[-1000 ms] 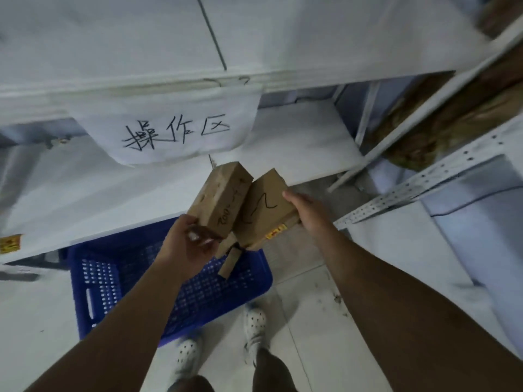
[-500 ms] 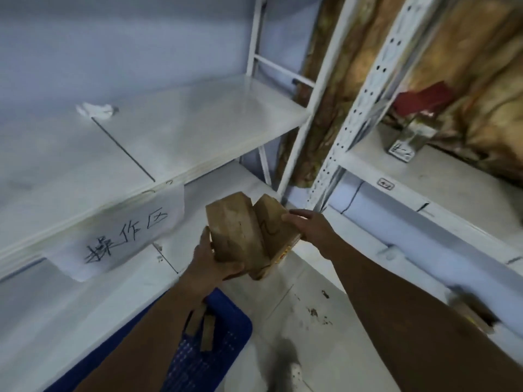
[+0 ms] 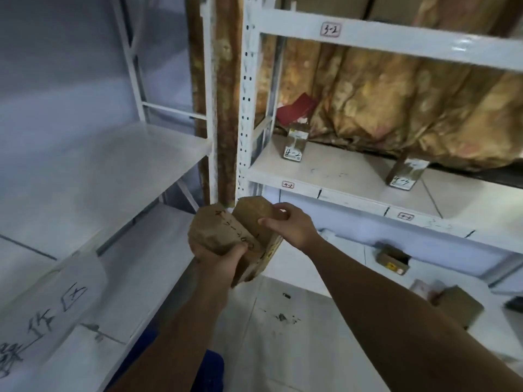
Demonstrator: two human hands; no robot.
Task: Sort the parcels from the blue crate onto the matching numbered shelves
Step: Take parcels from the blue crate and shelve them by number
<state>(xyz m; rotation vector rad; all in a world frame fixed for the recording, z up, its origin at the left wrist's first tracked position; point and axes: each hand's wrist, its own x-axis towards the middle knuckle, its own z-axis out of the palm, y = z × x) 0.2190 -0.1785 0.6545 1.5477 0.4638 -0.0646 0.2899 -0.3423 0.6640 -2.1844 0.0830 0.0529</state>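
One white numbered rack (image 3: 396, 43) stands ahead of us. In front of it we hold two creased brown parcels pressed together: left hand (image 3: 223, 264) curled round the left parcel (image 3: 218, 233), right hand (image 3: 288, 227) clasping the right parcel (image 3: 252, 213). Scrawled writing on the left one is blurred; misreading it against the small 4-2 label (image 3: 287, 185) risks the wrong shelf.

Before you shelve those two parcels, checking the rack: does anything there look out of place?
Yes: a red packet leans tilted against the gold curtain at the back of the 4-2 shelf, behind a brown parcel. It is the only non-brown item in view there.
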